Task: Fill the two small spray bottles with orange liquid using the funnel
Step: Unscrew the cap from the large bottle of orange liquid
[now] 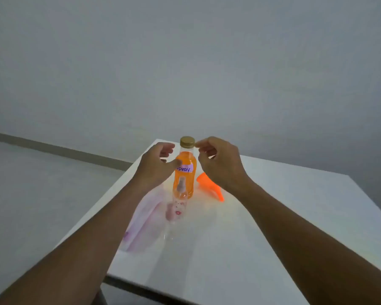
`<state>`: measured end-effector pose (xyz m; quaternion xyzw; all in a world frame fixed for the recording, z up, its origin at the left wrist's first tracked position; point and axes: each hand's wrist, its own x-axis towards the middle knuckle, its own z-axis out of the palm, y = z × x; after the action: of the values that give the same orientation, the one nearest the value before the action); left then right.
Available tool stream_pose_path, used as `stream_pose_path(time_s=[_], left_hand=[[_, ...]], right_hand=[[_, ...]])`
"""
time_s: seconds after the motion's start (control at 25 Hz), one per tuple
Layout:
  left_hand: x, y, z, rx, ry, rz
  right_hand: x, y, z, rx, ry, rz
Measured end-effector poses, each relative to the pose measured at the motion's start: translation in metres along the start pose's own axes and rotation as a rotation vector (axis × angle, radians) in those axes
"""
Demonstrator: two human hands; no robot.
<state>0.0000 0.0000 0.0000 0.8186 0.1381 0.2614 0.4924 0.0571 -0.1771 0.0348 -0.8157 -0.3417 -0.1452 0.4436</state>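
White square table point(273, 227), glossy top, set in a bare room with grey wall and pale floor; one dark strip runs along the wall base at left. Centre of table: one tall clear plastic bottle of orange liquid point(184, 179), upright, gold ribbed screw cap point(187, 142) on, white label handwritten "spray" across its shoulder. Directly in front of it, partly masking its lower half, stands one small clear spray bottle point(176, 211) with pink flower print, blurred; a second small bottle cannot be made out for certain, only a faint clear base glint nearer the camera. Under and left of the small bottle lies a thin translucent plastic bag point(141, 225), pinkish-white, crumpled flat. One bright orange plastic funnel point(209, 183) lies on its side just right of the tall bottle, spout pointing toward the near right, its wide mouth partly hidden behind the right wrist. Both bare forearms reach in from the bottom corners. Left hand point(156, 166) half-curled, fingers loosely apart, thumb tip at or touching the bottle's label side; holds nothing firmly that can be seen. Right hand point(220, 164) curled, fingertips pinched close together just beside the cap's right edge, gripping nothing visible
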Motion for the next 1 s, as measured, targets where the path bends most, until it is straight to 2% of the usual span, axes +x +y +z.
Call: stream_pose_path(time_s=[0.16,0.28,0.4,0.56,0.72,1.0], left_hand=[[0.029,-0.026,0.0,-0.078,-0.31,-0.107],[0.045,-0.048,0.001,-0.036,-0.462,-0.049],[0.053,-0.059,0.009,0.072,-0.556,0.028],[0.056,-0.065,0.022,0.043,-0.55,0.058],[0.06,-0.068,0.027,0.147,-0.49,0.077],[0.062,-0.066,0.026,0.176,-0.511,0.062]], right_hand=[[0.055,-0.002,0.014,-0.183,-0.2,0.054],[0.075,0.002,0.021,-0.253,-0.278,-0.017],[0.087,0.008,0.025,-0.295,-0.276,-0.069],[0.096,0.011,0.037,-0.343,-0.321,-0.079],[0.095,0.011,0.034,-0.373,-0.394,-0.157],[0.09,0.004,0.031,-0.459,-0.465,-0.268]])
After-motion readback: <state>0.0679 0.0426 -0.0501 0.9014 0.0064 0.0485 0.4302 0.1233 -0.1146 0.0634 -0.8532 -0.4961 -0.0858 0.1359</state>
